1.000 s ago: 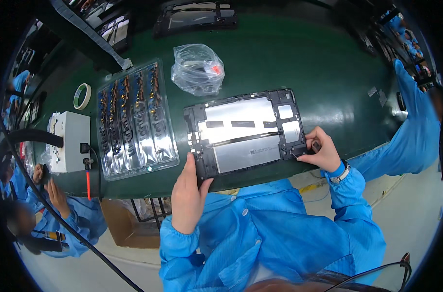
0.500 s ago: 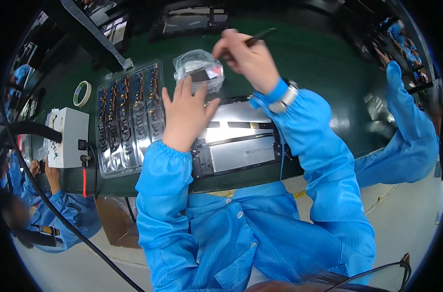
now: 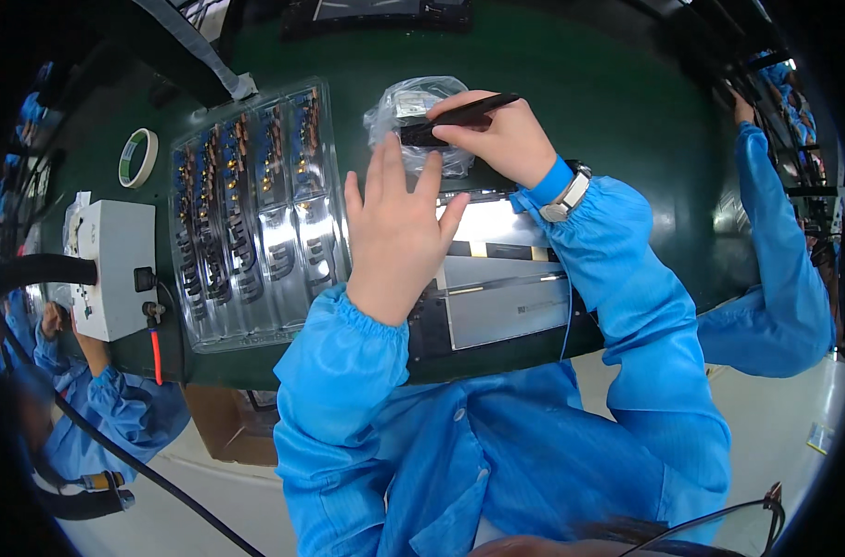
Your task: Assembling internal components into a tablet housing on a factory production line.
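Your bag (image 3: 415, 100) lies just beyond your left hand (image 3: 396, 232), palm down, fingers spread at the bag's near edge; whether they press, I can't tell. Your right hand (image 3: 504, 139) is further over the bag from its right, pinching the tool (image 3: 478, 110), its long axis slanting leftward toward the bag's middle.
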`<move>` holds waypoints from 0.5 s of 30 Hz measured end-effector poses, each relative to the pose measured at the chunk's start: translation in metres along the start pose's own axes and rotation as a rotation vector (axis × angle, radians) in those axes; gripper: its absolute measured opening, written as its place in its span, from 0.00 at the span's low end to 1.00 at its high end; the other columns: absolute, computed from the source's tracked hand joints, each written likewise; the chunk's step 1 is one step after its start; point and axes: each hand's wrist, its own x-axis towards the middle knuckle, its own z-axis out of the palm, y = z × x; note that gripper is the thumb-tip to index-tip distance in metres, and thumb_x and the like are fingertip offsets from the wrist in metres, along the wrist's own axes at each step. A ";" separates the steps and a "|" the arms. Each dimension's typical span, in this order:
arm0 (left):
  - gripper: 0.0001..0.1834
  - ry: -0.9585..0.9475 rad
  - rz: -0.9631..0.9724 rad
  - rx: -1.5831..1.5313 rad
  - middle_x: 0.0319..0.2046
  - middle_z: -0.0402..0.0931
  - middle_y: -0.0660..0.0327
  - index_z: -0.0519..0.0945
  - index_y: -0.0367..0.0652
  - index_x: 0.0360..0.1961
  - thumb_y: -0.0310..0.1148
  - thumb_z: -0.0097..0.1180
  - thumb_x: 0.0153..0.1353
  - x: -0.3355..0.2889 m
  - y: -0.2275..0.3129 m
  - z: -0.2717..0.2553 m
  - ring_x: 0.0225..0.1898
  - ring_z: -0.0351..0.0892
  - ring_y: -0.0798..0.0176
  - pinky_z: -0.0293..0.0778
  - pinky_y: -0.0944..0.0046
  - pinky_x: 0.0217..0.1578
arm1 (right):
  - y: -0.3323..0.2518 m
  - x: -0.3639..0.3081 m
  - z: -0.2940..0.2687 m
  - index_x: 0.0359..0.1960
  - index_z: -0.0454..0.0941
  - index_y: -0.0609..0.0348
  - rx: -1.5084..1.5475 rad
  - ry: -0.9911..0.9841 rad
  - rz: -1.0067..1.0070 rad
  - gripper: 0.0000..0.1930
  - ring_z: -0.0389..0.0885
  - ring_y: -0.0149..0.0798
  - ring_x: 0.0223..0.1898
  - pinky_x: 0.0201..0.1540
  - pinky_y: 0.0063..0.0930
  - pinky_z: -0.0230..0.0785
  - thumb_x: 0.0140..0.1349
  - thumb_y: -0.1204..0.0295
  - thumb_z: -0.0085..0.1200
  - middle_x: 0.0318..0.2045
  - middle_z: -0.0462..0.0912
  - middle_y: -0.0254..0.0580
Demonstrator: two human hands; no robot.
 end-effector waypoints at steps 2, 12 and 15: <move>0.23 -0.007 -0.009 -0.001 0.53 0.60 0.42 0.75 0.42 0.46 0.45 0.53 0.53 0.001 0.001 0.000 0.56 0.61 0.47 0.58 0.40 0.50 | 0.000 0.000 -0.001 0.35 0.80 0.60 -0.037 -0.013 0.003 0.10 0.81 0.36 0.35 0.41 0.24 0.73 0.50 0.75 0.57 0.33 0.81 0.43; 0.23 -0.049 -0.023 0.005 0.54 0.60 0.42 0.73 0.45 0.49 0.44 0.52 0.55 0.001 -0.001 -0.002 0.56 0.61 0.47 0.58 0.40 0.51 | 0.001 0.001 0.004 0.35 0.80 0.59 -0.043 -0.023 0.048 0.10 0.80 0.35 0.34 0.39 0.24 0.73 0.49 0.74 0.58 0.33 0.81 0.44; 0.23 -0.040 -0.018 0.010 0.54 0.61 0.42 0.73 0.45 0.49 0.44 0.52 0.55 0.002 0.000 -0.002 0.56 0.61 0.47 0.59 0.41 0.51 | 0.001 0.001 0.003 0.35 0.80 0.59 -0.060 -0.019 0.059 0.10 0.80 0.36 0.34 0.39 0.24 0.73 0.49 0.74 0.58 0.32 0.81 0.44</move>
